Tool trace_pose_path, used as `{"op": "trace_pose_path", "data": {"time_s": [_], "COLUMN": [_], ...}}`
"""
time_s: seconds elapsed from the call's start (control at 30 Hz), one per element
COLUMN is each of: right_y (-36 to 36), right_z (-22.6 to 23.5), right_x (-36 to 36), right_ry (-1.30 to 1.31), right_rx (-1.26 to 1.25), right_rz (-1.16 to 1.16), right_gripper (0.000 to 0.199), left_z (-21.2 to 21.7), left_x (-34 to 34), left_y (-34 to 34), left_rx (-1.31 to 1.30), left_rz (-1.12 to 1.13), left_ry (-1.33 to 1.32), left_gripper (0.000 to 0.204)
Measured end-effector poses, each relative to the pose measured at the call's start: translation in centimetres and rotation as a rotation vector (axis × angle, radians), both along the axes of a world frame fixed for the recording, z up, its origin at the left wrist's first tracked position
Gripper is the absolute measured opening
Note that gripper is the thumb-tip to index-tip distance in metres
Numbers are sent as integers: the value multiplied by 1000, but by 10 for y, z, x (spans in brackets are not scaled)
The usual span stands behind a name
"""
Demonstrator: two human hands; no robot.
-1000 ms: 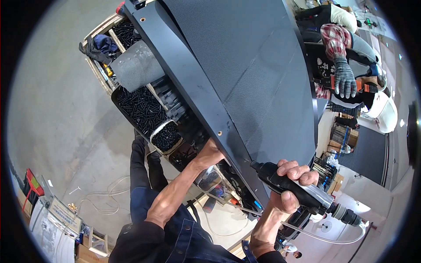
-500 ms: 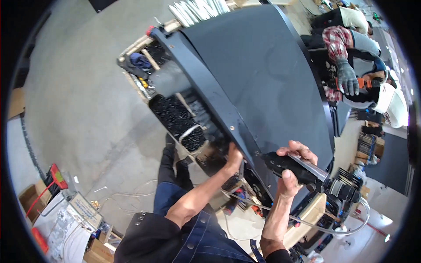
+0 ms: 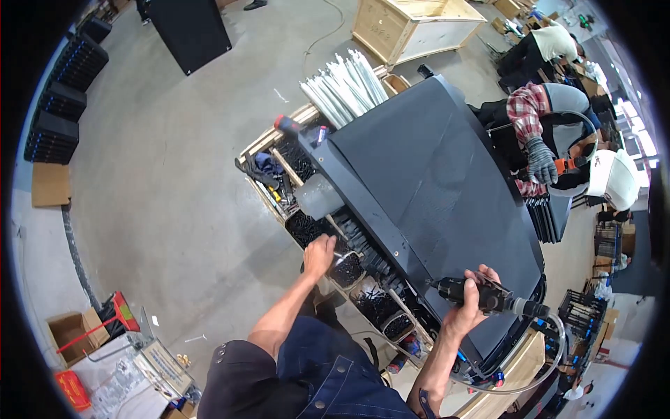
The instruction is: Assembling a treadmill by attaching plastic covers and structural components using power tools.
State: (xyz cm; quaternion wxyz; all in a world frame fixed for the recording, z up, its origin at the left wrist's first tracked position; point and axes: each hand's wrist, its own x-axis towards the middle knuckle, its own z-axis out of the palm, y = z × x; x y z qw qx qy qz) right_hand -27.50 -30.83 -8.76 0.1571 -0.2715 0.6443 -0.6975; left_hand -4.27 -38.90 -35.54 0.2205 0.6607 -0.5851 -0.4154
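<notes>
In my right hand (image 3: 474, 307) is a black air screwdriver (image 3: 457, 289), its bit end pointing left over the edge of a large dark panel (image 3: 433, 188). A clear air hose (image 3: 560, 349) loops from its rear end. My left hand (image 3: 319, 257) is over the parts trays beside the panel, its fingers pinched together; what they hold, if anything, is too small to make out. Near it are a tray of small black screws (image 3: 305, 228) and a smaller bin of dark parts (image 3: 347, 269). A black rail (image 3: 356, 209) with holes runs along the panel's near-left side.
White rods (image 3: 345, 91) are bundled beyond the panel. A wooden crate (image 3: 412, 31) stands at the back. Across the panel, a co-worker's gloved hand (image 3: 541, 160) is by an orange tool (image 3: 569, 165). A red-handled item and cardboard box (image 3: 77, 335) lie lower left.
My left hand has moved from the rail's underside leftward to the parts trays. My right hand keeps the screwdriver, now lower in the picture. The view has shifted, showing more of the floor.
</notes>
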Motion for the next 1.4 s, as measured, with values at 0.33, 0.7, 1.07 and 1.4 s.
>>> {"op": "trace_pose_path", "data": {"time_s": [0.33, 0.7, 1.07, 1.4], "right_y": [-8, 147, 504, 662], "right_z": [15, 69, 22, -179], "right_x": [7, -16, -62, -253], "right_ry": [226, -15, -29, -129], "right_rx": [28, 62, 619, 773], "right_rz": [68, -167, -1063, -699], "right_gripper": [45, 59, 24, 40], "left_z": [35, -6, 19, 97], "left_x": [-48, -164, -129, -136], "left_y": [-10, 33, 43, 80], "left_rx": [243, 1484, 1124, 577], "left_rz": [-237, -288, -302, -83], "left_ry": [473, 1383, 1266, 1128], "left_gripper": [22, 37, 33, 49]}}
